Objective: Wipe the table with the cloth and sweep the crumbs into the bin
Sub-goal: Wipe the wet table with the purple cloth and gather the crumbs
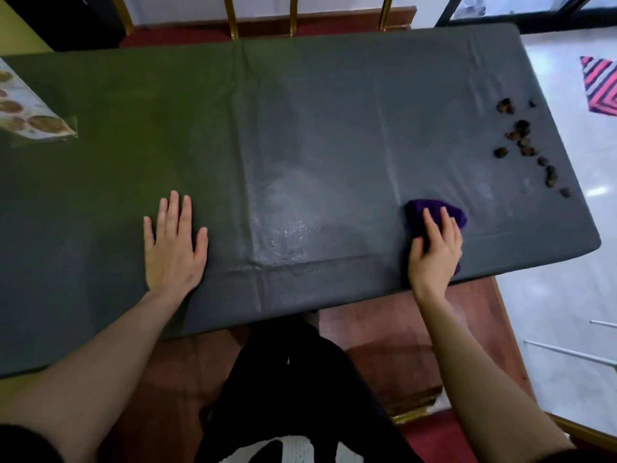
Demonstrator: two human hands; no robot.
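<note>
A dark grey-green cover lies over the table (pixel 300 128). My right hand (pixel 435 248) presses a purple cloth (pixel 434 210) flat on the table near its front right corner, fingers spread over it. My left hand (pixel 173 242) rests flat on the table at the front left, fingers straight, holding nothing. Several dark brown crumbs (pixel 527 142) lie scattered near the table's right edge, beyond the cloth. A damp, streaky patch (pixel 290 235) shines between my hands. No bin is in view.
A clear packet of biscuits (pixel 30 118) lies at the table's far left edge. Gold chair legs (pixel 230 15) stand behind the table. A pink striped item (pixel 601 85) lies on the pale floor to the right.
</note>
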